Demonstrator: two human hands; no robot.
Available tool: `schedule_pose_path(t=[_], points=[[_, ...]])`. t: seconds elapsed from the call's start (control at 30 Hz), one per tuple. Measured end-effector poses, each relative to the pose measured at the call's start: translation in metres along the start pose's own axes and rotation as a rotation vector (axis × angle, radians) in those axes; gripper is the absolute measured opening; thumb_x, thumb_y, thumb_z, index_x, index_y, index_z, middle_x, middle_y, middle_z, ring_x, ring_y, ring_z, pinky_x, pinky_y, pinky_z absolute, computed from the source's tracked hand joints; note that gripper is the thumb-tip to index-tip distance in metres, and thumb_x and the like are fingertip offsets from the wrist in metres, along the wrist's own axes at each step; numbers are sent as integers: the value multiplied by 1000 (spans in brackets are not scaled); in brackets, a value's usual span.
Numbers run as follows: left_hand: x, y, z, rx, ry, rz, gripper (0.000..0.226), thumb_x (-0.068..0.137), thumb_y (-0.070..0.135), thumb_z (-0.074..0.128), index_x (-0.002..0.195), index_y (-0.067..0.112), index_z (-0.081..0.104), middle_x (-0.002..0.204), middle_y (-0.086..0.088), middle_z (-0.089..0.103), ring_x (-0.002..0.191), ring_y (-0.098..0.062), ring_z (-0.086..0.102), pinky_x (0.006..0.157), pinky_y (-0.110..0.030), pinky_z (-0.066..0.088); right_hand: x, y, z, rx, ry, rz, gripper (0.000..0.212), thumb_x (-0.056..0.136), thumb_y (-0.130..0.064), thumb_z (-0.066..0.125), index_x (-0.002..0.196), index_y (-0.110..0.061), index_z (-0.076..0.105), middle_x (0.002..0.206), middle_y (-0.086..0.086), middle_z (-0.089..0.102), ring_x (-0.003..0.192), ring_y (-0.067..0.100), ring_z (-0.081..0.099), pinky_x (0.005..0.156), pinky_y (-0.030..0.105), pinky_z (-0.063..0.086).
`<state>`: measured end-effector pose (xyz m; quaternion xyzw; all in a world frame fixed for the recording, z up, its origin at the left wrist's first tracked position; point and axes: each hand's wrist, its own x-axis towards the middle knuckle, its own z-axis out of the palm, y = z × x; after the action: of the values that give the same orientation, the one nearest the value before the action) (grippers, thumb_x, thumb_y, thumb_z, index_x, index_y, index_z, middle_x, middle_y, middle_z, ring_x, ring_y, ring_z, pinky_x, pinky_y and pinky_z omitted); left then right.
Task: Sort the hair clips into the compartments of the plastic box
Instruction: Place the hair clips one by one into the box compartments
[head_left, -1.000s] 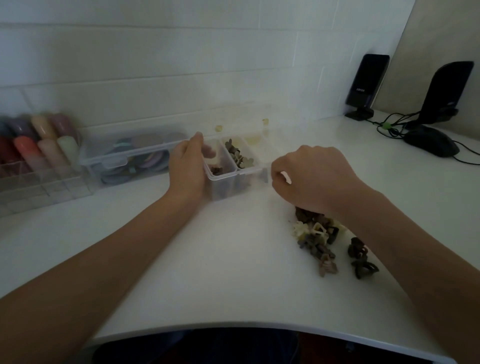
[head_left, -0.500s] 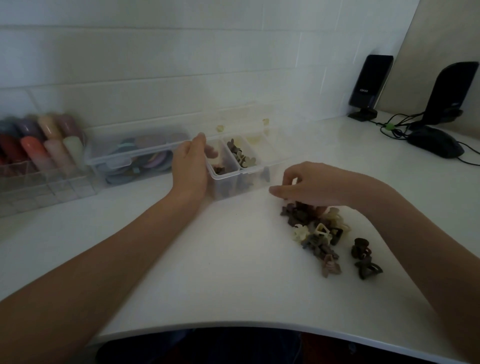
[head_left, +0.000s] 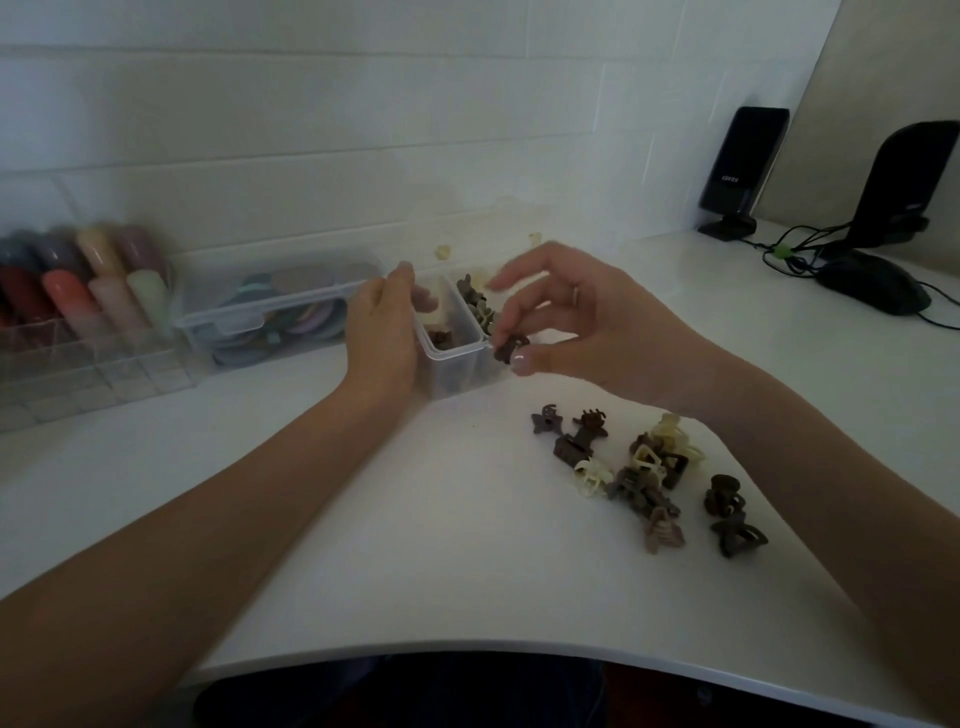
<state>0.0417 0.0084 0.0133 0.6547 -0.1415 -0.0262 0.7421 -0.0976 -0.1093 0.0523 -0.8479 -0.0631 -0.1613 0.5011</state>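
A clear plastic box (head_left: 451, 364) with compartments stands on the white table near the wall. Brown clips lie in its left compartment, olive ones in the middle one. My left hand (head_left: 382, 332) grips the box's left end. My right hand (head_left: 576, 319) hovers over the box's front right part, pinching a dark brown hair clip (head_left: 510, 347) between thumb and forefinger, other fingers spread. A loose pile of hair clips (head_left: 644, 475), brown, cream and dark, lies on the table below my right wrist.
A closed clear container (head_left: 270, 317) with coloured discs sits left of the box. Further left is an acrylic organiser (head_left: 78, 332) with pastel rolls. Two black speakers (head_left: 740, 171), a mouse (head_left: 872, 283) and cables occupy the far right. The table's front edge curves near me.
My right hand dipped to the pile, picked up a dark brown clip and rose back to the box. Two clips now lie apart at the pile's left. The left hand stayed.
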Motion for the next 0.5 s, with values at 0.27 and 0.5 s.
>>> schedule_pose_path(t=[0.27,0.5], points=[[-4,3,1,-69,-37,27,31,81,44,50,76,14,57,77,2,65,85,-32,63,91,-60,49,-1,0,8,-4,63,-31,55,76,15,65,116,-19,52,96,10,56,90,11,62,80,27,53],[-8,3,2,-90,-72,79,25,95,30,47,77,13,49,80,-1,62,77,-26,62,86,-56,49,1,6,8,-110,262,-121,40,76,14,65,106,-11,60,93,8,62,94,18,63,83,28,55]])
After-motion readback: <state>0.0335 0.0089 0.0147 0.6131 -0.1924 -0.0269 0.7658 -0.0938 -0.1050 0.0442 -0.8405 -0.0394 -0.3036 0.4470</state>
